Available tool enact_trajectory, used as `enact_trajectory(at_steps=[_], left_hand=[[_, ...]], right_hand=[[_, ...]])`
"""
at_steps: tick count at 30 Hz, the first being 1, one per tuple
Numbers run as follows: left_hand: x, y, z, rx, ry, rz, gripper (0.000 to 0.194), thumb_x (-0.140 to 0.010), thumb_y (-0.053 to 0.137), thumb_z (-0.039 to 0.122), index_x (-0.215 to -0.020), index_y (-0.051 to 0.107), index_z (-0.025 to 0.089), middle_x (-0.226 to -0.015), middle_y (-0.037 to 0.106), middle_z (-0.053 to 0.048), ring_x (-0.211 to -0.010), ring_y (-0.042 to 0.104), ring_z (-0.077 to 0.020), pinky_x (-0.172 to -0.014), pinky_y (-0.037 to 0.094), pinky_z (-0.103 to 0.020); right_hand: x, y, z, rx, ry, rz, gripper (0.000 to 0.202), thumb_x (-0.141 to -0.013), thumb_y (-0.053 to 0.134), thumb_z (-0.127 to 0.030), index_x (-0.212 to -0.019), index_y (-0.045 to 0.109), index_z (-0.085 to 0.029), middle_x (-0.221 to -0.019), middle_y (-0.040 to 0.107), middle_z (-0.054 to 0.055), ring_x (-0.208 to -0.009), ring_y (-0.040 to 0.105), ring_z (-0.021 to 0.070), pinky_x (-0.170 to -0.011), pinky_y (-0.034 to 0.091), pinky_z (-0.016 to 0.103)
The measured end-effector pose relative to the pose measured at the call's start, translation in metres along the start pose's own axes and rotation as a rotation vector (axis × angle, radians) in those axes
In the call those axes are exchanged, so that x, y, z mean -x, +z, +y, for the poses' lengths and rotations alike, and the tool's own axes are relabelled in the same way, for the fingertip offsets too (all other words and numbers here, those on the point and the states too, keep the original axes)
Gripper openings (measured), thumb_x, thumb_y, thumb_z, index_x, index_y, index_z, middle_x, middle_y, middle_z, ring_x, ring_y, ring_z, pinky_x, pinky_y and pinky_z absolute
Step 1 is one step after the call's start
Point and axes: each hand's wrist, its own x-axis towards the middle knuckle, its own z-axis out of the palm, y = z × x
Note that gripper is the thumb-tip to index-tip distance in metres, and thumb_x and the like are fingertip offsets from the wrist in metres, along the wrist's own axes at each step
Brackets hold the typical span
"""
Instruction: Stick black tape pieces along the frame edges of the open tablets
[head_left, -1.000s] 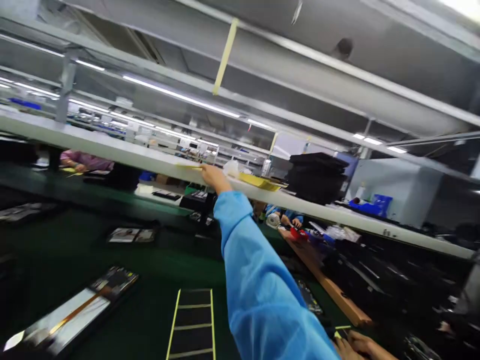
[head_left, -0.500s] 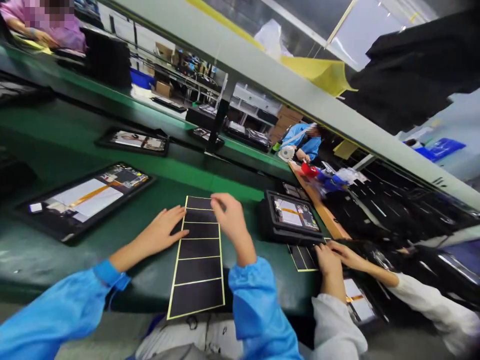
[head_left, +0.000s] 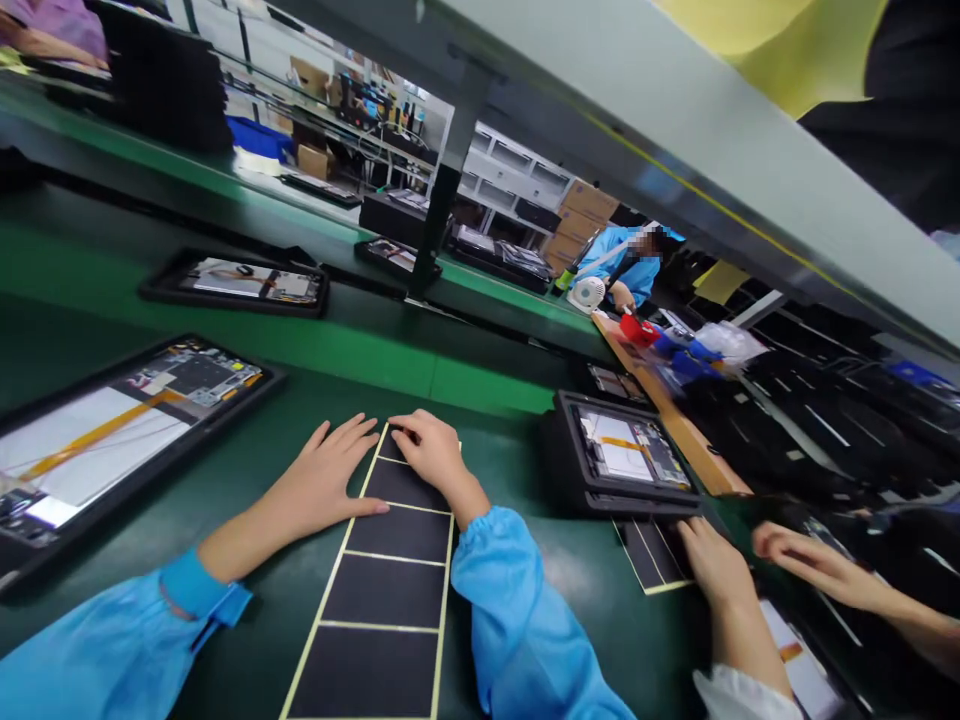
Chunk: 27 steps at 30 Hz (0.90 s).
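Note:
A long sheet of black stickers (head_left: 386, 577) with pale yellow borders lies on the green table in front of me. My left hand (head_left: 326, 480) is open, fingers spread, its fingertips and thumb resting along the sheet's left edge. At the far end, my right hand (head_left: 429, 450) has its thumb and fingers pinched on the top left corner. The pinched spot is partly hidden by the fingers. Left of my hands lies an opened tablet (head_left: 112, 430) in a black frame, its white battery and orange ribbon cable showing.
A second opened tablet (head_left: 247, 282) lies farther back. To the right stands a stack of black trays with a tablet (head_left: 626, 445) on top. Beside it, a co-worker's hands (head_left: 716, 565) are near another black sticker sheet (head_left: 651, 555). A grey beam (head_left: 600, 150) crosses overhead.
My right hand has moved from the sheet's top right corner across to its top left corner. My left hand stays at the left edge. The view has shifted closer to the table.

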Motion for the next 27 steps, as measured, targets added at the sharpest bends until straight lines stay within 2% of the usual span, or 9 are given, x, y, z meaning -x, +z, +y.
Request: enact_trajectory(at_steps=[2,4,7,10,15,17,22,27], left_hand=[[0.0014,0.0000,0.0017,-0.042,0.023,0.030,0.099,-0.086,0.067,0.086,-0.158,0.054,0.019,-0.166,0.050,-0.017,-0.158,0.040,-0.0425,-0.128,0.033,-0.066],[0.0036,0.0009,0.0033,-0.079,0.055,0.085,0.102,-0.088,0.065,0.085,-0.163,0.049,0.019,-0.166,0.049,-0.017,-0.157,0.041,-0.0423,-0.127,0.035,-0.064],[0.0075,0.0035,0.0043,-0.125,0.122,0.151,0.090,-0.093,0.059,0.084,-0.159,0.056,0.022,-0.165,0.051,-0.016,-0.155,0.042,-0.0428,-0.125,0.036,-0.065],[0.0099,0.0058,0.0044,-0.147,0.157,0.171,0.084,-0.096,0.055,0.085,-0.150,0.066,0.022,-0.157,0.058,-0.018,-0.149,0.049,-0.0433,-0.124,0.037,-0.065],[0.0098,0.0054,0.0048,-0.133,0.175,0.220,0.081,-0.097,0.055,0.083,-0.147,0.068,0.020,-0.146,0.064,-0.019,-0.139,0.056,-0.0420,-0.118,0.044,-0.062],[0.0095,0.0046,0.0049,-0.131,0.190,0.230,0.080,-0.098,0.055,0.082,-0.147,0.068,0.019,-0.144,0.064,-0.019,-0.137,0.057,-0.0423,-0.117,0.045,-0.062],[0.0095,0.0043,0.0034,-0.147,0.187,0.202,0.083,-0.098,0.052,0.084,-0.147,0.067,0.019,-0.145,0.064,-0.020,-0.138,0.057,-0.0425,-0.117,0.045,-0.062],[0.0091,0.0038,0.0017,-0.120,0.168,0.173,0.083,-0.098,0.051,0.084,-0.149,0.066,0.020,-0.146,0.064,-0.019,-0.139,0.056,-0.0421,-0.118,0.044,-0.062]], right_hand=[[-0.0104,0.0047,0.0041,0.005,-0.025,-0.024,0.021,-0.101,0.070,-0.018,-0.117,0.083,-0.026,-0.102,0.078,0.002,-0.094,0.072,0.0179,-0.085,0.053,0.027],[-0.0121,0.0070,0.0073,0.005,-0.038,-0.035,0.026,-0.102,0.069,-0.018,-0.123,0.081,-0.026,-0.103,0.078,0.002,-0.093,0.072,0.0173,-0.085,0.053,0.027],[-0.0080,0.0070,0.0096,0.006,-0.047,-0.048,0.030,-0.103,0.067,-0.018,-0.129,0.079,-0.026,-0.107,0.078,0.003,-0.093,0.073,0.0173,-0.084,0.053,0.027],[-0.0059,0.0069,0.0096,0.014,-0.056,-0.061,0.024,-0.104,0.065,-0.019,-0.119,0.082,-0.026,-0.110,0.078,0.004,-0.098,0.074,0.0184,-0.084,0.053,0.028],[-0.0067,0.0069,0.0068,0.025,-0.070,-0.059,0.019,-0.103,0.064,-0.019,-0.111,0.080,-0.026,-0.107,0.078,0.003,-0.100,0.073,0.0199,-0.084,0.052,0.029],[-0.0062,0.0060,0.0056,0.028,-0.074,-0.056,0.018,-0.102,0.065,-0.019,-0.108,0.080,-0.026,-0.102,0.077,0.003,-0.095,0.073,0.0196,-0.083,0.052,0.029],[-0.0046,0.0057,0.0064,0.027,-0.091,-0.050,0.027,-0.102,0.063,-0.018,-0.121,0.080,-0.026,-0.105,0.078,0.003,-0.096,0.073,0.0189,-0.083,0.053,0.028],[-0.0032,0.0077,0.0091,0.028,-0.111,-0.041,0.023,-0.099,0.065,-0.017,-0.111,0.084,-0.025,-0.105,0.078,0.004,-0.096,0.074,0.0192,-0.085,0.055,0.028]])
